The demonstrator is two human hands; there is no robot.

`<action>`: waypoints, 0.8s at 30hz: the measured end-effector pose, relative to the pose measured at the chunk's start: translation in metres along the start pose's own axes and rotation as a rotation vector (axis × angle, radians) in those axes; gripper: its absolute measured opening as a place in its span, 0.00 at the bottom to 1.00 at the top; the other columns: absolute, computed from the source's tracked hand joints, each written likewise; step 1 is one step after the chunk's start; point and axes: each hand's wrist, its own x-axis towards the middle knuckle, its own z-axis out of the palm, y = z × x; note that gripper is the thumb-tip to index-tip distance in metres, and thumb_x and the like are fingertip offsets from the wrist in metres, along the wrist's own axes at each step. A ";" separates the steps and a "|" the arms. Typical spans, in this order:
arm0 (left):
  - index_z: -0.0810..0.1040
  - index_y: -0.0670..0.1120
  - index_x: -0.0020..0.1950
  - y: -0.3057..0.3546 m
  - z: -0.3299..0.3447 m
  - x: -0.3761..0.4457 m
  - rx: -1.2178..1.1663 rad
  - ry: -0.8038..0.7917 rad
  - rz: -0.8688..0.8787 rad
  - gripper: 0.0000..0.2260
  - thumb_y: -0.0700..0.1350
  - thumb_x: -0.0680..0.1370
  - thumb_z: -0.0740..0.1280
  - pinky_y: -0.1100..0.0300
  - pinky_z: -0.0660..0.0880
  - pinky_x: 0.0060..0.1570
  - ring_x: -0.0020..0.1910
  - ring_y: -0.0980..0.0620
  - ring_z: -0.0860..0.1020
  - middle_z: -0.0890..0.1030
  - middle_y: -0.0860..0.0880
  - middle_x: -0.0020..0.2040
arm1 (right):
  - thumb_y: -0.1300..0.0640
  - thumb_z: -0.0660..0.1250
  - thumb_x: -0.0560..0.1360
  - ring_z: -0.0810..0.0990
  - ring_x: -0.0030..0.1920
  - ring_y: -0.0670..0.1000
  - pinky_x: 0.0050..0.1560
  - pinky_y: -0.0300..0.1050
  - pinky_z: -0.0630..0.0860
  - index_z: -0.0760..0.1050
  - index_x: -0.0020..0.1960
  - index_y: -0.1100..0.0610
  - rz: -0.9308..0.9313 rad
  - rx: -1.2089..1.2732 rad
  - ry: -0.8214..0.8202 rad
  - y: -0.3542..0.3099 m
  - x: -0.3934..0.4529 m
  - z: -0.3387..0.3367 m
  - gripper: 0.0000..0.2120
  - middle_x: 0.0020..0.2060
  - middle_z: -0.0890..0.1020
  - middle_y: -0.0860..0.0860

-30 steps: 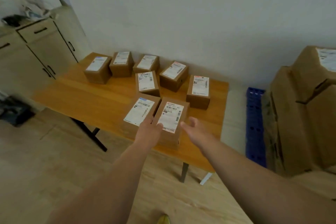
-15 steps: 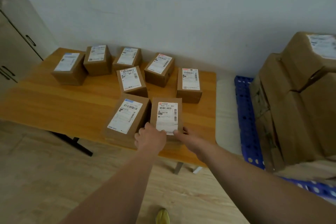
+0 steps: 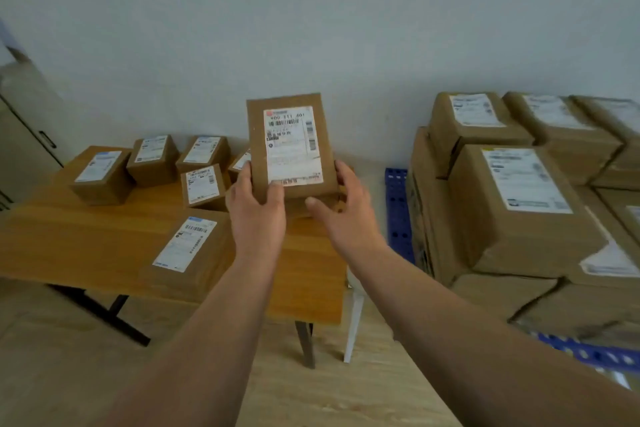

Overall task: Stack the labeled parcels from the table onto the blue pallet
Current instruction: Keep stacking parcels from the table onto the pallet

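We hold one parcel (image 3: 287, 149) up in the air above the worktop (image 3: 86, 243), its white label facing us. Our left hand (image 3: 256, 211) grips its lower left corner, thumb laid over the label's bottom edge and the fingers (image 3: 244, 177) wrapped up along the left side. Our right hand (image 3: 346, 211) clasps the lower right corner, fingers curled round the right edge and thumb underneath.

On the worktop, at 7 o'clock from the held parcel, a large box (image 3: 187, 250) lies flat near the front edge. At 9 o'clock a small box (image 3: 204, 185) stands just beside our left hand. Further out toward 9 and 10 o'clock, three more boxes (image 3: 152, 159) sit in a row by the wall, and the corner of another one peeks out behind the held parcel.

At 3 o'clock a stack (image 3: 519, 204) of labeled cartons rests on the pallet (image 3: 398, 211), whose blue edge shows between the worktop and the stack, and again at 5 o'clock under the cartons. A cabinet (image 3: 24, 135) stands at the far 9 o'clock edge.
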 end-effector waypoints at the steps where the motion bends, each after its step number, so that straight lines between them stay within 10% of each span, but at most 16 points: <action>1: 0.60 0.57 0.77 0.021 0.007 -0.013 -0.046 0.021 0.067 0.25 0.51 0.81 0.61 0.57 0.67 0.62 0.67 0.56 0.67 0.65 0.52 0.73 | 0.55 0.71 0.75 0.65 0.67 0.44 0.68 0.44 0.67 0.56 0.77 0.44 -0.060 0.015 0.031 -0.011 -0.007 -0.023 0.37 0.71 0.63 0.45; 12: 0.65 0.55 0.69 0.191 0.138 -0.179 -0.351 -0.250 0.414 0.19 0.49 0.80 0.66 0.82 0.68 0.44 0.54 0.69 0.72 0.72 0.61 0.60 | 0.55 0.67 0.78 0.70 0.65 0.36 0.64 0.38 0.71 0.58 0.76 0.41 -0.334 0.072 0.438 -0.032 -0.083 -0.288 0.31 0.64 0.71 0.36; 24: 0.72 0.52 0.71 0.193 0.217 -0.221 0.315 -0.406 0.546 0.17 0.51 0.82 0.59 0.61 0.64 0.64 0.69 0.55 0.68 0.72 0.55 0.69 | 0.49 0.62 0.80 0.74 0.57 0.44 0.56 0.45 0.75 0.65 0.73 0.41 0.007 0.216 0.593 0.051 -0.108 -0.387 0.21 0.60 0.75 0.42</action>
